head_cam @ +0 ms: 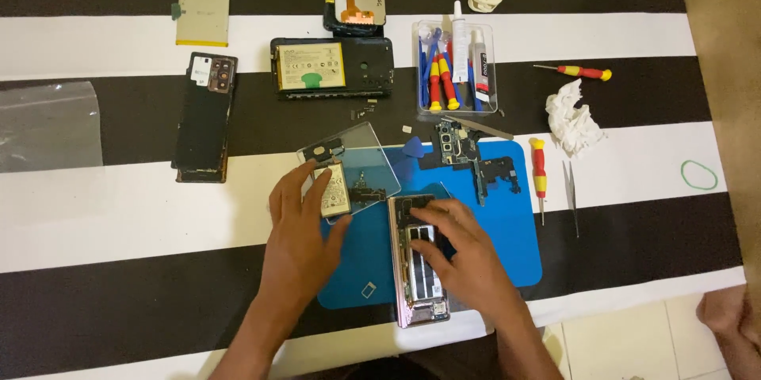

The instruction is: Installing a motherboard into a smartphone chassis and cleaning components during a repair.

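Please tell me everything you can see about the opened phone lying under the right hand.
The opened phone with a pinkish metal frame lies flat, back cover off, lengthwise toward the person, on the blue work mat. Dark inner parts and a pale rectangular panel show inside; a small port sits at its near end. The right hand rests on its upper half, fingertips pressing the inside.

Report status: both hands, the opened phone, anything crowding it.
Left hand flat on clear tray. Right hand pressing inside opened phone. Circuit board close by on blue mat.

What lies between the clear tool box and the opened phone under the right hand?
In the head view, a dark circuit board lies on the blue mat between the tool box and the opened phone.
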